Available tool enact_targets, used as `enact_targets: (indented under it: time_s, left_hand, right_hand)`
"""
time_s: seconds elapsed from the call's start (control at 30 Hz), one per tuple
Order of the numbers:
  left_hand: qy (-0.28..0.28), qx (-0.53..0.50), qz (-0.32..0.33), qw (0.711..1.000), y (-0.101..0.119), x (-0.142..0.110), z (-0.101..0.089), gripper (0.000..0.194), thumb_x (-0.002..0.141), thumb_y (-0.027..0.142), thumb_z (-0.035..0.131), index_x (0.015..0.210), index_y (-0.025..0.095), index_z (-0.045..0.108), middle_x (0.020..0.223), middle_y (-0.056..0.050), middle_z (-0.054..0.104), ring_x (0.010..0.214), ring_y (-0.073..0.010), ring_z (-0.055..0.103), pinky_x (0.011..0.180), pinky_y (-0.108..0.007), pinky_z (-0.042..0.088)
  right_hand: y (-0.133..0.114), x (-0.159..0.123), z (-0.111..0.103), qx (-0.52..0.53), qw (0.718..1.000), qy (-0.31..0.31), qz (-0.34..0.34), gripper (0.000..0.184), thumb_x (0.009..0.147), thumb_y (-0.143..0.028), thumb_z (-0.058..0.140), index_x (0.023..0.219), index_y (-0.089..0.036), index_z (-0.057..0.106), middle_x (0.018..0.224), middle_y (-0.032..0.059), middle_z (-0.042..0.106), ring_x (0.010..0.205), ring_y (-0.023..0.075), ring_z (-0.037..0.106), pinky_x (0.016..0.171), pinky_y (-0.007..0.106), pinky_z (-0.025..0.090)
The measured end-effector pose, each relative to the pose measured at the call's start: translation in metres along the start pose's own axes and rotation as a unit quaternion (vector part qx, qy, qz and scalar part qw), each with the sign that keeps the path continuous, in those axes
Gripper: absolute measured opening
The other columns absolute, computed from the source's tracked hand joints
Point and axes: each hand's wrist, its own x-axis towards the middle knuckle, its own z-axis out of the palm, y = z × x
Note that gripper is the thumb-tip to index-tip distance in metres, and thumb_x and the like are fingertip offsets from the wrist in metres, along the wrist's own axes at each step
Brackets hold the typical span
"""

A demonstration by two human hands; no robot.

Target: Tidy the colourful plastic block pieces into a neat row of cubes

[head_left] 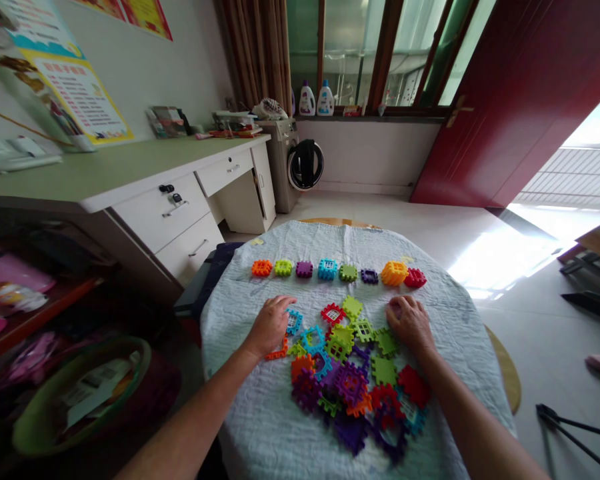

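Observation:
My left hand (271, 325) rests at the left of a loose heap of plastic building pieces, its fingers stretched out and slightly bent. Beside its fingertips lies a blue window piece (294, 322), and an orange frame piece (279, 349) is partly under the hand. On the other side, my right hand (411, 321) lies on the cloth with loosely bent fingers, and no held piece shows. The heap between them has green square pieces (384, 371), a red window piece (333, 313), purple gear-edged pieces (351, 383) and a blue ring piece (313, 339).
Beyond the hands, a row of assembled blocks crosses the round table's cloth (250, 407), from an orange block (261, 268) to a red block (415, 277). A desk (165, 173) stands left, a washing machine (283, 160) behind, a tripod leg (570, 427) at right.

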Motion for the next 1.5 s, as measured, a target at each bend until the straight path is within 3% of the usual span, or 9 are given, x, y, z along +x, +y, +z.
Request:
enact_targets:
  time_s: [0.13, 0.33, 0.5, 0.67, 0.97, 1.03, 1.17, 1.23, 1.5]
  left_hand:
    - [-0.058, 0.047, 0.027, 0.997, 0.013, 0.006, 0.006, 0.037, 0.08, 0.014, 0.051, 0.114, 0.022, 0.064, 0.119, -0.006, 0.063, 0.112, -0.0224, 0.054, 0.104, -0.037, 0.041]
    - [-0.097, 0.114, -0.028, 0.988, 0.011, 0.007, 0.008, 0.039, 0.075, 0.023, 0.063, 0.114, 0.02, 0.065, 0.11, -0.009, 0.062, 0.107, -0.0255, 0.054, 0.1, -0.038, 0.042]
    - [-0.104, 0.058, -0.028, 0.993, 0.004, 0.017, 0.002, 0.033, 0.07, 0.021, 0.069, 0.103, 0.019, 0.068, 0.1, -0.007, 0.061, 0.101, -0.0234, 0.056, 0.094, -0.035, 0.045]
    - [-0.083, 0.013, -0.032, 0.996, -0.006, 0.02, -0.002, 0.042, 0.066, 0.019, 0.07, 0.108, 0.019, 0.065, 0.109, -0.006, 0.06, 0.105, -0.0217, 0.057, 0.096, -0.031, 0.045]
    - [-0.172, 0.042, -0.047, 0.983, -0.001, 0.019, -0.014, 0.022, 0.064, 0.024, 0.073, 0.084, 0.021, 0.065, 0.086, 0.0, 0.061, 0.082, -0.0169, 0.059, 0.074, -0.026, 0.045]
    - [-0.147, 0.038, -0.03, 0.988, 0.003, 0.022, -0.019, 0.014, 0.067, 0.019, 0.069, 0.078, 0.021, 0.062, 0.081, 0.001, 0.061, 0.081, -0.016, 0.059, 0.073, -0.025, 0.045]
    - [0.007, 0.105, -0.006, 0.994, 0.012, 0.022, -0.021, 0.009, 0.078, 0.014, 0.059, 0.083, 0.021, 0.058, 0.091, -0.003, 0.06, 0.088, -0.0183, 0.058, 0.081, -0.03, 0.045]
    - [0.031, 0.159, 0.009, 0.987, 0.015, 0.017, -0.017, 0.01, 0.082, 0.014, 0.055, 0.088, 0.022, 0.057, 0.097, -0.006, 0.059, 0.095, -0.0213, 0.056, 0.086, -0.034, 0.044]
    - [-0.118, 0.105, 0.043, 0.986, 0.013, -0.004, -0.01, 0.04, 0.077, 0.027, 0.064, 0.117, 0.025, 0.06, 0.106, -0.006, 0.06, 0.102, -0.0236, 0.056, 0.094, -0.035, 0.044]
  right_hand:
    - [0.0, 0.0, 0.0, 0.0, 1.0, 0.0, -0.002, 0.02, 0.086, -0.037, 0.052, 0.096, -0.023, 0.063, 0.101, 0.0061, 0.062, 0.095, 0.0239, 0.052, 0.086, 0.038, 0.039]
    - [-0.001, 0.0, -0.001, -0.001, 1.0, -0.009, 0.004, 0.021, 0.087, -0.037, 0.051, 0.097, -0.022, 0.063, 0.103, 0.0062, 0.062, 0.096, 0.0237, 0.053, 0.088, 0.037, 0.038]
    - [-0.001, 0.0, -0.001, 0.001, 1.0, 0.004, -0.003, 0.02, 0.086, -0.035, 0.052, 0.096, -0.022, 0.063, 0.102, 0.0059, 0.062, 0.095, 0.0234, 0.053, 0.087, 0.037, 0.038]
    - [-0.001, 0.0, 0.0, 0.0, 1.0, 0.004, -0.001, 0.02, 0.085, -0.036, 0.052, 0.096, -0.022, 0.063, 0.102, 0.006, 0.062, 0.094, 0.0234, 0.053, 0.087, 0.038, 0.038]
    - [-0.001, 0.0, -0.001, 0.003, 1.0, 0.011, -0.003, 0.02, 0.085, -0.037, 0.052, 0.095, -0.023, 0.063, 0.1, 0.0057, 0.062, 0.094, 0.0234, 0.053, 0.087, 0.038, 0.039]
    - [-0.001, 0.0, -0.001, 0.003, 1.0, 0.01, -0.004, 0.02, 0.085, -0.036, 0.051, 0.095, -0.023, 0.063, 0.1, 0.0057, 0.062, 0.094, 0.0234, 0.053, 0.087, 0.038, 0.039]
    - [-0.002, 0.0, -0.001, 0.001, 1.0, 0.008, -0.001, 0.02, 0.086, -0.036, 0.051, 0.095, -0.023, 0.063, 0.102, 0.006, 0.062, 0.094, 0.0239, 0.053, 0.088, 0.038, 0.039]
    - [-0.002, 0.0, -0.001, 0.001, 1.0, 0.006, 0.0, 0.02, 0.086, -0.036, 0.051, 0.095, -0.022, 0.063, 0.102, 0.0064, 0.062, 0.094, 0.0241, 0.053, 0.087, 0.038, 0.039]
    - [0.0, 0.0, 0.0, 0.009, 1.0, 0.011, -0.004, 0.02, 0.084, -0.036, 0.052, 0.094, -0.023, 0.064, 0.101, 0.0065, 0.063, 0.093, 0.0238, 0.052, 0.085, 0.038, 0.039]
